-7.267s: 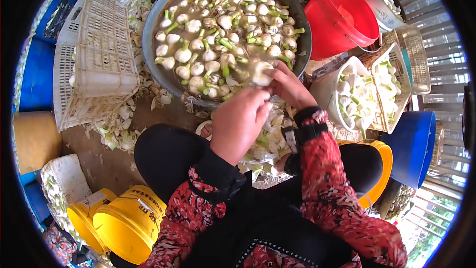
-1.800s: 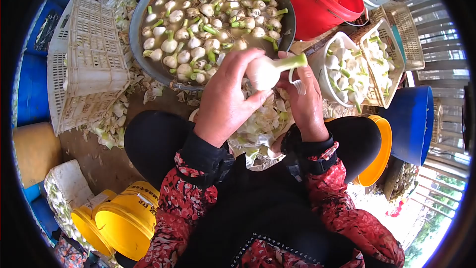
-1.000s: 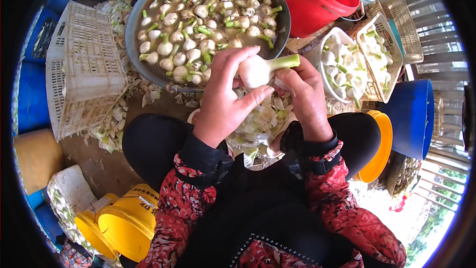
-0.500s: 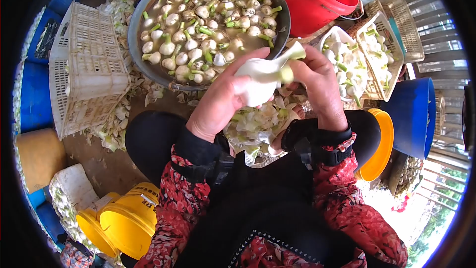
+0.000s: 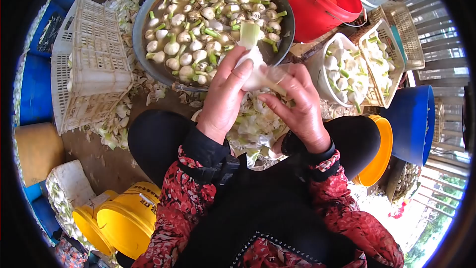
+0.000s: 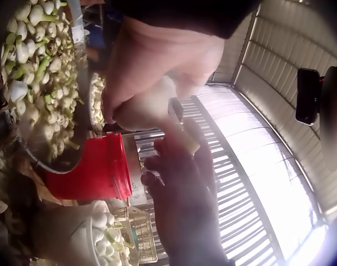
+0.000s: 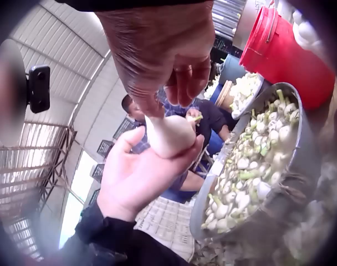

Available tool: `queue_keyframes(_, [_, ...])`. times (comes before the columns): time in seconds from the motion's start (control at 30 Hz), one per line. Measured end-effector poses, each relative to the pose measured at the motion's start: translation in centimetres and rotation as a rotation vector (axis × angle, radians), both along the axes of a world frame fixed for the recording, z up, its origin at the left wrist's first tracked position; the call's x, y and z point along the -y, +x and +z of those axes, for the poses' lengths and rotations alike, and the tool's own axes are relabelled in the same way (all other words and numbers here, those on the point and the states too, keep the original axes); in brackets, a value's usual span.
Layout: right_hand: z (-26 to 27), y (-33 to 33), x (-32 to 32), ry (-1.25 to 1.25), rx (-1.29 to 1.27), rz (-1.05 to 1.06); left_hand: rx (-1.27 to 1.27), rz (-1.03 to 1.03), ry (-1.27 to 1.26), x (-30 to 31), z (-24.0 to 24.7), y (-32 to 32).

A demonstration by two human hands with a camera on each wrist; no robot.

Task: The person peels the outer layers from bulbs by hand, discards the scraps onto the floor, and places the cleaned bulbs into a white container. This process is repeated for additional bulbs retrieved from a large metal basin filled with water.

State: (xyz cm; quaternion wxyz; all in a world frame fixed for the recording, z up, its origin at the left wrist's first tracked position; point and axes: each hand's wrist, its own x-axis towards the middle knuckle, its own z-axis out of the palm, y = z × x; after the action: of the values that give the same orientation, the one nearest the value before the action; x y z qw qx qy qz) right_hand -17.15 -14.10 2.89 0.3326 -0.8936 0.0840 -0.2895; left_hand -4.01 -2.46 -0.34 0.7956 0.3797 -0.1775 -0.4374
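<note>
A white bulb [image 5: 254, 72] with a pale green stalk is in the left hand [image 5: 224, 92], whose fingers and thumb grip it. The right hand [image 5: 300, 101] pinches a layer at the bulb's stalk side, blurred in the head view. In the right wrist view the bulb [image 7: 169, 136] rests in the left hand [image 7: 136, 180], with fingertips of the right hand [image 7: 160, 55] at its neck. The left wrist view shows the left hand [image 6: 157, 61] around the bulb [image 6: 143, 113], the right hand [image 6: 182, 194] beside it. Behind them, a round tub [image 5: 140, 52] holds many bulbs in murky water.
Right of the tub stand a red bucket [image 5: 310, 15], a white bucket of bulbs [image 5: 325, 82], a crate [image 5: 391, 94] and a blue bin [image 5: 411, 124]. White crates [image 5: 94, 64] stand left, yellow buckets [image 5: 126, 221] lower left. Peelings [image 5: 258, 124] lie between the feet. Another person [image 7: 213, 119] sits across the tub.
The bulb has turned so its cut stalk points up toward the tub instead of right. The right hand has moved slightly down and left, pulling at a layer. Another person's hand, earlier over the tub, has withdrawn.
</note>
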Motion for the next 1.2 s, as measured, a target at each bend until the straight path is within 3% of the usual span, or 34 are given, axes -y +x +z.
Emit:
queue_keyframes(0.03, [-0.8,0.4,0.3,-0.115,0.029,0.076,-0.001,-0.017,0.026,-0.1,-0.1,0.1])
queue_keyframes(0.17, [-1.8,0.8,0.3,-0.104,0.065,0.077,-0.092,0.166,-0.003,-0.9,-2.9,1.5])
queue_keyframes(0.23, [-1.4,0.4,-0.1,0.728,0.066,-0.074,-0.166,0.322,0.032,-1.3,-1.0,1.7])
queue_keyframes(0.27, [-0.8,0.4,0.1,0.927,0.099,-0.179,-0.137,0.3,0.043,-1.6,-1.0,1.9])
queue_keyframes(0.37, [-0.8,0.0,2.5,0.787,0.076,-0.419,-0.191,0.27,-0.05,-1.7,0.6,1.7])
queue_keyframes(0.43, [-0.9,-0.6,3.7,0.77,0.093,-0.482,-0.017,0.284,-0.061,-2.0,1.1,2.3])
queue_keyframes(0.47, [-0.7,-0.7,4.0,0.767,0.094,-0.483,0.236,0.19,0.114,-2.8,-0.8,3.5])
queue_keyframes(0.57, [0.2,-0.4,3.4,0.779,0.077,-0.465,0.876,-0.172,0.32,-2.4,0.1,1.3])
queue_keyframes(0.6, [0.3,-0.2,3.2,0.752,0.062,-0.447,0.914,-0.355,0.531,-2.8,0.7,1.0])
queue_keyframes(0.63, [0.5,-0.2,2.9,0.724,0.046,-0.429,0.912,-0.356,0.534,-2.5,1.1,0.7])
queue_keyframes(0.7, [0.4,-0.2,2.8,0.656,0.045,-0.399,0.924,0.052,0.587,-1.5,1.8,0.3])
queue_keyframes(0.73, [0.3,-0.2,2.7,0.406,0.029,-0.343,1.042,0.185,0.506,-1.2,2.7,0.6])
queue_keyframes(0.77, [0.1,-0.1,2.7,0.155,0.015,-0.284,1.044,0.187,0.513,-1.0,2.5,0.7])
queue_keyframes(0.83, [0.9,0.3,2.2,0.113,-0.005,-0.242,1.259,0.268,0.264,-0.6,2.1,0.9])
queue_keyframes(0.9, [1.1,0.5,2.4,0.025,-0.032,-0.115,1.26,0.225,0.291,-0.8,1.9,0.9])
queue_keyframes(0.97, [0.9,0.5,2.5,0.012,-0.053,-0.122,1.422,0.216,0.275,-0.9,2.0,1.2])
queue_keyframes(1.03, [0.6,0.8,2.5,0.526,-0.014,-0.32,1.328,0.207,0.21,-0.8,2.0,1.0])
queue_keyframes(1.07, [0.0,0.8,3.1,0.694,0.02,-0.382,1.234,0.198,0.143,-0.7,2.1,0.9])
queue_keyframes(1.1, [-0.7,0.5,3.6,0.686,0.024,-0.389,1.212,0.2,0.038,-0.7,2.1,1.5])
queue_keyframes(1.17, [-1.8,-0.1,4.6,1.236,0.092,-0.409,0.656,0.153,-0.152,-0.9,2.0,1.3])
queue_keyframes(1.2, [-2.1,-0.2,4.6,1.286,0.098,-0.387,0.623,0.117,-0.122,-1.3,1.9,1.7])
